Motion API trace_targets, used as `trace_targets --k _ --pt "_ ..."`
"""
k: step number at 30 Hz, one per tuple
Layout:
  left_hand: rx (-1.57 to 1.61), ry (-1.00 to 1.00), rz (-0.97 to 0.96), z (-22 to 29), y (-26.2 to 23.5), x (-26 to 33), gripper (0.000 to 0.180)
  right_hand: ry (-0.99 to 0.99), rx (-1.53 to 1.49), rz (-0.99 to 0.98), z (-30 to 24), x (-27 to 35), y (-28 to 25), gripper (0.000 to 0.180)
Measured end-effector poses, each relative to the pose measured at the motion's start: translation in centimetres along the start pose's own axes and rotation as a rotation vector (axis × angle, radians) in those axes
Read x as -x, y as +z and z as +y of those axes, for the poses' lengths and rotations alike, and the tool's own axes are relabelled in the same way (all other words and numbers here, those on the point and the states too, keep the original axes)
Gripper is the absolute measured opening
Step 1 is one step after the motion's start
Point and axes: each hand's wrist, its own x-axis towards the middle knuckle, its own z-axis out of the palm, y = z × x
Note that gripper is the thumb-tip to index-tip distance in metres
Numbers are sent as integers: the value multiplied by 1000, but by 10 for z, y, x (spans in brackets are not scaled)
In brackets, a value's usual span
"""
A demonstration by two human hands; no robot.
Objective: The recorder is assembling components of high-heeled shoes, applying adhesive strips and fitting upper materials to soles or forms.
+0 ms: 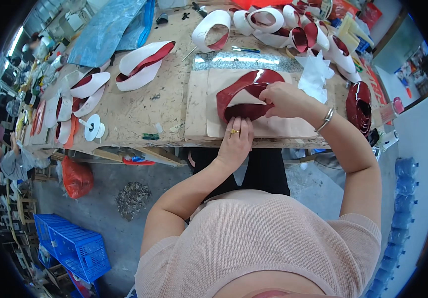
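A glossy dark red shoe upper [231,93] with a pale lining lies curved into a loop on a paper-covered board [199,111] in front of me. My left hand [236,141], with a gold ring, lays its outstretched fingers flat on the upper's near edge, open rather than gripping. At the right end of the loop, my right hand [286,101] is closed, thumb and fingers pinching the upper's edge. Its fingertips partly cover the spot they hold. A crumpled white sheet [315,74] lies beyond my right wrist.
Several white-and-red uppers [211,31] crowd the far right. More uppers [144,67] lie to the left, near a white spool [94,127]. Stacked dark red uppers [358,107] stand at right. Blue plastic sheeting [107,35] covers the far left; a blue crate [77,243] sits on the floor.
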Motion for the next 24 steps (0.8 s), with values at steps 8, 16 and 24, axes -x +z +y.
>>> trace_targets --k 8,16,24 --pt "100 -49 -39 2 2 5 91 77 -113 141 -4 1 25 26" --pt "129 -65 -45 0 1 6 87 -143 380 60 -21 7 18 23" --pt "195 -70 -43 -1 -2 5 83 159 26 -86 -13 -8 15 38"
